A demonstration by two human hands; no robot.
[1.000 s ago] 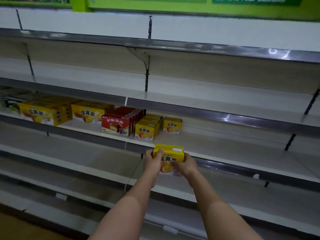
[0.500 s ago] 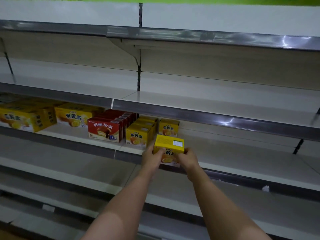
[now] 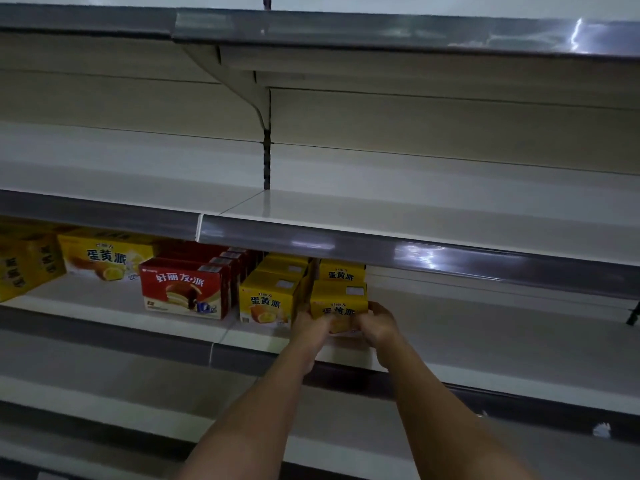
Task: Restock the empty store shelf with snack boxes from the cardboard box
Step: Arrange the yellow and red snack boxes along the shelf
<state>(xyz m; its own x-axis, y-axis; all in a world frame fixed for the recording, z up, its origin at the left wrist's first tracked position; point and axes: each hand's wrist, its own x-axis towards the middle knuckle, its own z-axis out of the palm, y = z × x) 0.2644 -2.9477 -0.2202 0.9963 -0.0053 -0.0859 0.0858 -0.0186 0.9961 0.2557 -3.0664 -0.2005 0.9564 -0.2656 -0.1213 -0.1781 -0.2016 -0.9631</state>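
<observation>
A small yellow snack box sits on the middle shelf, held from both sides. My left hand grips its left lower edge and my right hand grips its right lower edge. Directly behind it stands another small yellow box. Just to its left is a row of the same yellow boxes, then a row of red snack boxes. The cardboard box is out of view.
Larger yellow boxes stand further left on the same shelf. The shelf above overhangs the boxes with its grey price rail. Bare shelf board stretches to the right of my hands. Lower shelves run below.
Both hands have carried the yellow box up and forward onto the middle shelf, in front of the single yellow box. The camera has moved closer to the shelf.
</observation>
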